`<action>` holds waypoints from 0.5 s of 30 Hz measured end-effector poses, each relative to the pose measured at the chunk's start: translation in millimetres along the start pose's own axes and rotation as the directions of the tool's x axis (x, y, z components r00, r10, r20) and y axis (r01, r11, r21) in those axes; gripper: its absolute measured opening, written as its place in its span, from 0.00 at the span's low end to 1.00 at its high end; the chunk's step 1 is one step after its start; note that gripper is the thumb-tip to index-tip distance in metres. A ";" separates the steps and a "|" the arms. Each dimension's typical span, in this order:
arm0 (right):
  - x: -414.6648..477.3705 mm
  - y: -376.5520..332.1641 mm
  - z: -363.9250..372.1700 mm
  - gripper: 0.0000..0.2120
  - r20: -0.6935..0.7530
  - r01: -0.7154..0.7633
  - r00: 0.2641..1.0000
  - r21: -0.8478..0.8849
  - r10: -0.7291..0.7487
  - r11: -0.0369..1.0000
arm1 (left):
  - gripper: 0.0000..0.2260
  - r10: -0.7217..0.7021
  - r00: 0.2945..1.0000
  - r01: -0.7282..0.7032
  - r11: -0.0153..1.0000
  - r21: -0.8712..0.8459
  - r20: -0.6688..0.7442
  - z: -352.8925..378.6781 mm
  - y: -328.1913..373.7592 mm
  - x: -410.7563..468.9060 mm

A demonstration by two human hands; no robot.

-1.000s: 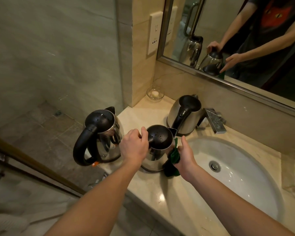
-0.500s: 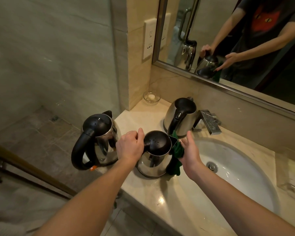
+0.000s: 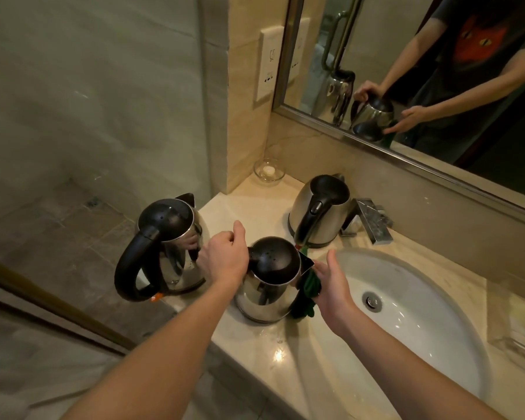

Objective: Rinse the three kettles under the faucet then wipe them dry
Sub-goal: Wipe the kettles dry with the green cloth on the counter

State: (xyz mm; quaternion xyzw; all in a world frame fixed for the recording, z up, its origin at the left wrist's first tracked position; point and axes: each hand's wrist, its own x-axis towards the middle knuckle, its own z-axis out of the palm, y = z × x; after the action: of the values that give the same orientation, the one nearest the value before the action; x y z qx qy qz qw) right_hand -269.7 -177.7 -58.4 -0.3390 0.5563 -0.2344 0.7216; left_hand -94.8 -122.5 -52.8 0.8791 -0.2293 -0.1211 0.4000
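Stainless-steel middle kettle (image 3: 267, 287) upright on the marble counter (image 3: 264, 347), beside the basin (image 3: 430, 322).
Left hand (image 3: 226, 260) grips its handle, fingers curled; right hand (image 3: 332, 284), fingers extended, presses a green cloth (image 3: 309, 291) against its side. Behind: left kettle (image 3: 168, 247), then rear kettle (image 3: 318, 212) by the faucet (image 3: 373, 222).

We look down on a beige marble surface (image 3: 249, 207) running from the centre to the lower right, with a white oval sink (image 3: 455, 353) set into it. A metal-framed mirror (image 3: 361, 40) fills the upper right. Just left of it is a white socket plate (image 3: 268, 65) on a marble pillar. Grey-green wall panels (image 3: 88, 86) fill the upper left, with brown stone floor tiles (image 3: 58, 237) below. Warm light glints near the surface's front edge.
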 end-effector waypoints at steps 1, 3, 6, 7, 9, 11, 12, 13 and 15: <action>-3.4 -2.7 -1.6 0.35 0.008 0.016 1.000 -0.017 -0.016 1.000 | 0.25 0.010 1.000 -0.010 1.000 0.003 0.021 0.4 -0.3 2.4; -6.5 -6.6 -5.3 0.35 0.013 0.038 0.999 -0.054 -0.037 0.998 | 0.25 0.027 0.998 -0.027 1.000 0.001 0.054 0.6 -0.8 5.9; -5.6 -10.0 -9.7 0.35 0.015 0.069 0.998 -0.105 -0.068 0.992 | 0.26 0.052 0.994 -0.052 0.999 -0.001 0.096 1.8 -1.2 10.8; -4.3 -9.7 -10.7 0.34 0.017 0.083 0.997 -0.128 -0.081 0.988 | 0.26 0.063 0.992 -0.064 0.998 0.006 0.109 2.2 -1.3 12.5; -3.6 -8.7 -10.9 0.34 0.029 0.102 0.995 -0.190 -0.099 0.976 | 0.26 0.081 0.987 -0.084 0.996 0.020 0.136 2.8 -2.3 16.7; -2.8 -7.6 -10.1 0.33 0.047 0.105 0.994 -0.239 -0.097 0.965 | 0.27 0.104 0.982 -0.110 0.993 0.030 0.157 3.8 -3.8 20.0; -1.2 -6.5 -9.7 0.33 0.060 0.099 0.994 -0.259 -0.087 0.961 | 0.27 0.116 0.979 -0.123 0.992 0.032 0.165 4.2 -4.2 20.9; 1.5 -4.7 -9.1 0.34 0.075 0.091 0.995 -0.275 -0.073 0.957 | 0.27 0.125 0.977 -0.133 0.991 0.032 0.171 4.9 -4.5 21.3; 7.8 0.3 -7.5 0.36 0.087 0.063 0.995 -0.301 -0.039 0.951 | 0.27 0.142 0.973 -0.150 0.988 0.035 0.180 4.9 -4.1 21.6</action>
State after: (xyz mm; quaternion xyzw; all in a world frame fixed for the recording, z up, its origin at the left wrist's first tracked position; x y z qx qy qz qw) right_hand -274.8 -184.8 -64.7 -0.4693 0.5474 -0.1508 0.6763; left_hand -76.8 -134.1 -59.7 0.8550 -0.3309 -0.1636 0.3643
